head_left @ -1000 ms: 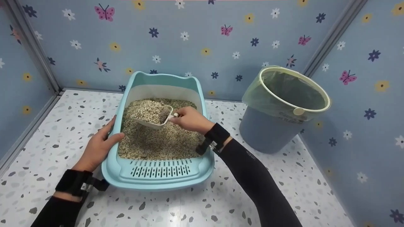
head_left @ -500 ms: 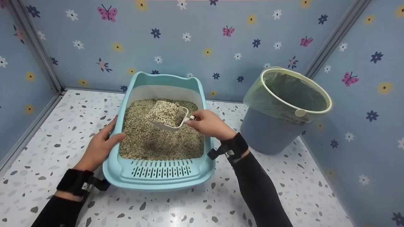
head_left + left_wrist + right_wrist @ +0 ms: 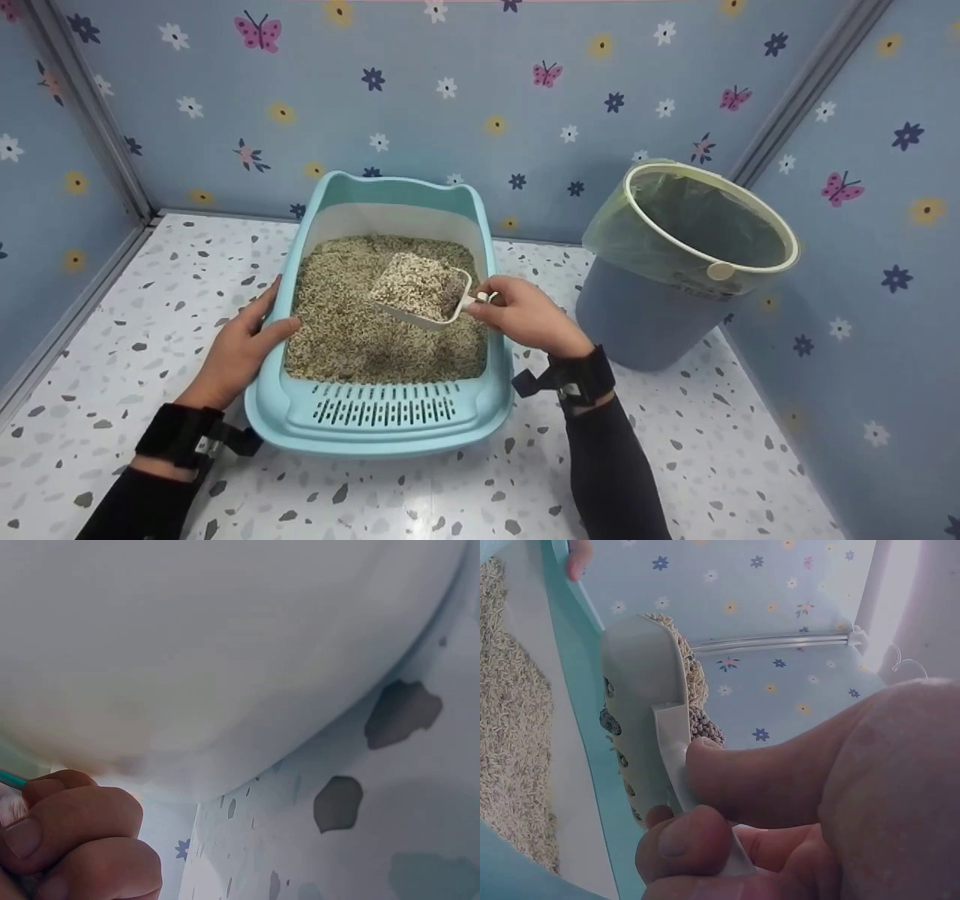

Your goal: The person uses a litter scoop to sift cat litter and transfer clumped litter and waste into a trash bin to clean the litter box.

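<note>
My right hand grips the short handle of a pale litter scoop. Heaped with light pellet litter, the scoop hangs over the right half of a light-blue litter box. In the right wrist view the slotted underside of the scoop shows, a dark clump poking through one slot. Thumb and fingers press its handle from both sides. My left hand holds the box's left rim, thumb on top and fingers outside; the left wrist view shows those fingers curled beside the white outer wall.
To the right stands a blue-grey trash bin with a cream rim and a translucent green liner, its mouth uncovered. Flower-patterned wall panels enclose the back and both sides. The floor is white with grey speckles.
My right hand has drawn the loaded scoop rightward and a little nearer over the box. The litter beneath it is more exposed. My left hand keeps its place on the rim.
</note>
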Tool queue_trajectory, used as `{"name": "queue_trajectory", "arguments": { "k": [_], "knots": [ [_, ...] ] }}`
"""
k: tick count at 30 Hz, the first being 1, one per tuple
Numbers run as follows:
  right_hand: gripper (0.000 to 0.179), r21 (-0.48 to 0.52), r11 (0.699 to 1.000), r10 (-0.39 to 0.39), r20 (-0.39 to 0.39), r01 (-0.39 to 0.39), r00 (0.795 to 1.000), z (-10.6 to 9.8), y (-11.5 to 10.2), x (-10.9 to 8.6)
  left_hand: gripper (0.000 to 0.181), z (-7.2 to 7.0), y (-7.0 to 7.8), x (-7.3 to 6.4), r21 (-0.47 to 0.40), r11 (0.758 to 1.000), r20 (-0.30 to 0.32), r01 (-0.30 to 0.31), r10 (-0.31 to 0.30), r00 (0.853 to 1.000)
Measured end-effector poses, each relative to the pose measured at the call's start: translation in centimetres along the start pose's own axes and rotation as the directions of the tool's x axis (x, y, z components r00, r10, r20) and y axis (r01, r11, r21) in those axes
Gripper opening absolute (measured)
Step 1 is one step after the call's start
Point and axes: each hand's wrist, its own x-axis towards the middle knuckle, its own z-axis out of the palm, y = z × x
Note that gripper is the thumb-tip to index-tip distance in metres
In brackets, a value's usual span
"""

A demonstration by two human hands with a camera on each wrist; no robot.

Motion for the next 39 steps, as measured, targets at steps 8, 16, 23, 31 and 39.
{"name": "queue_trajectory", "arguments": {
  "k": [8,16,23,31,39],
  "knots": [
    [0.02,0.025,1.0,-0.011,-0.012,0.011,1.0,-0.5,0.2,-0.2,0.073,-0.1,0.2,-0.1,0.001,1.0,0.001,0.001,-0.001,1.0],
    [0.017,0.056,0.998,-0.001,-0.018,0.002,1.0,-0.8,0.9,-0.7,0.075,0.1,0.2,-0.1,-0.013,1.0,0.02,0.007,-0.007,1.0],
    [0.016,0.062,0.998,-0.016,-0.019,0.017,1.0,-0.7,0.9,-0.5,0.074,0.0,0.0,-0.1,-0.006,1.0,0.019,-0.005,0.005,1.0],
    [0.017,0.059,0.998,-0.034,0.013,0.034,0.999,-1.0,1.0,-0.4,0.074,0.0,-0.2,-0.2,0.0,1.0,0.008,-0.002,0.002,1.0],
    [0.016,0.02,0.998,-0.063,0.032,0.062,0.998,-1.3,1.2,-0.6,0.073,0.2,-0.2,-0.4,-0.005,1.0,0.007,-0.003,0.003,1.0]
  ]
}}
